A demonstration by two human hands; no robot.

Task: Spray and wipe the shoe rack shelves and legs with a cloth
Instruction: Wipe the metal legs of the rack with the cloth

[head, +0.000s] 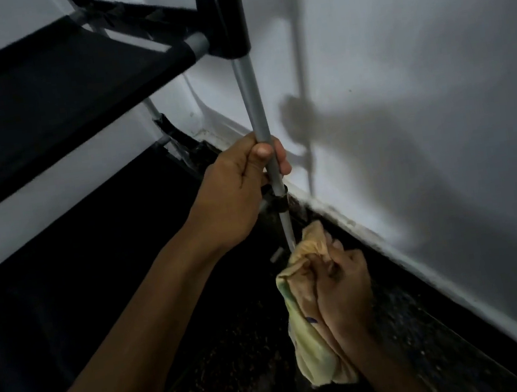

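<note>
Yellowish cloth [312,317] is bunching around the foot of the grey rack leg [253,104], right hand [341,287] gripping it tight. Higher on the same leg, left hand [236,189] is wrapping the tube, thumb across. Black fabric shelf [50,101] is sitting upper left; white wall [417,92] just beyond.
</note>
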